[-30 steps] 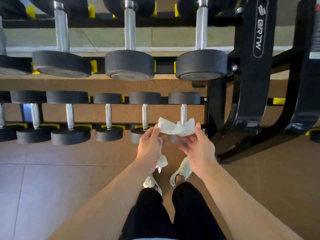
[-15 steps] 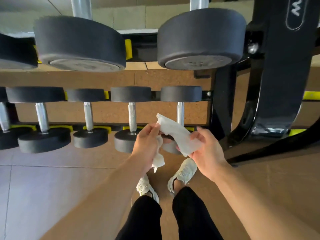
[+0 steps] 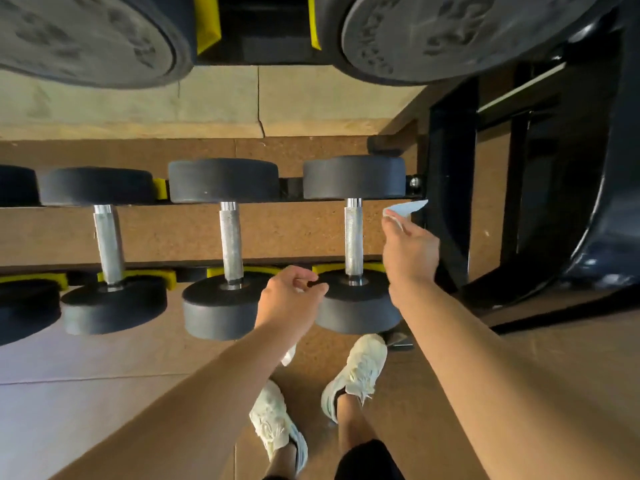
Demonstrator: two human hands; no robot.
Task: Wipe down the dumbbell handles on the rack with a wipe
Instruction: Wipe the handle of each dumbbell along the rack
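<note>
The lower rack shelf holds black dumbbells with knurled steel handles. The rightmost handle (image 3: 353, 237) is bare and stands just left of my right hand (image 3: 410, 252), which pinches a white wipe (image 3: 405, 208) beside its upper end without touching it. My left hand (image 3: 289, 299) hovers lower, in front of the near heads of the two rightmost dumbbells, fingers curled around a second white scrap (image 3: 288, 356) that pokes out below the palm. The middle handle (image 3: 230, 242) and the left handle (image 3: 108, 242) are uncovered.
Two large dumbbell heads (image 3: 460, 32) on the upper shelf hang close overhead. The black rack upright (image 3: 450, 202) stands right of my right hand. Yellow saddles (image 3: 346, 268) line the front rail. My feet in pale shoes (image 3: 360, 368) stand on the cork floor below.
I have leaned in closer to the lower shelf. My hands have separated: the right carried the wipe up beside the rightmost handle, and the left dropped back with its scrap.
</note>
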